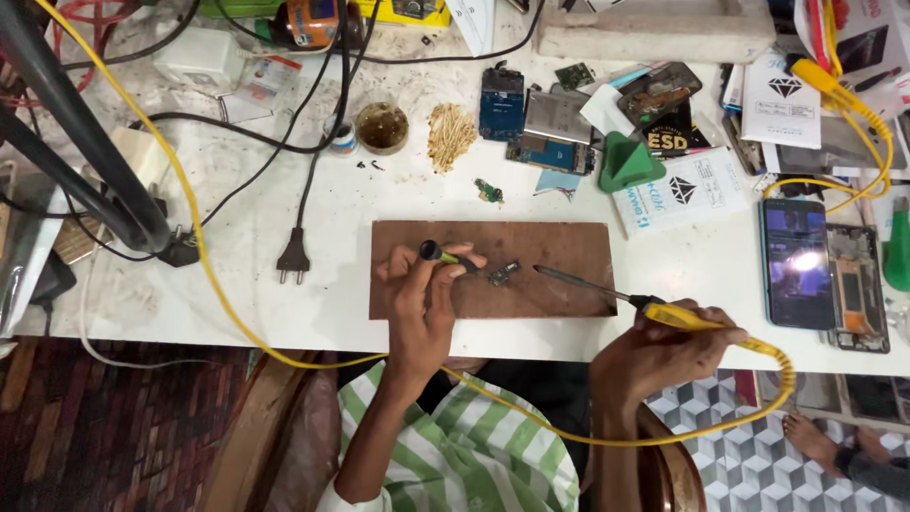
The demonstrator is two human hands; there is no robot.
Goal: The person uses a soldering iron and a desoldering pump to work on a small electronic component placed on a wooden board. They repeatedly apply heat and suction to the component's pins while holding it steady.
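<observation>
At the left of the frame we see a black tripod leg and an unplugged black mains plug lying on the white worktable, kept away from the working area. A yellow cable crosses the table here and loops down below the table edge, so it has slack for the tool.

In the middle lies a brown wooden board, which seems to protect the table from heat. Our left hand rests on the board, and its fingers are closed around a thin tool with a black and yellow handle. Its tip presses on a small circuit board, probably to keep this light part from sliding. The small circuit board lies near the centre of the wooden board.

More to the right, our right hand is wrapped around the yellow grip of a soldering iron. Its metal tip points left toward the small board but stays apart from it.

At the right of the frame a smartphone lies flat with its screen lit. Above, in the upper middle, a small round tin and opened phone parts sit within reach.
</observation>
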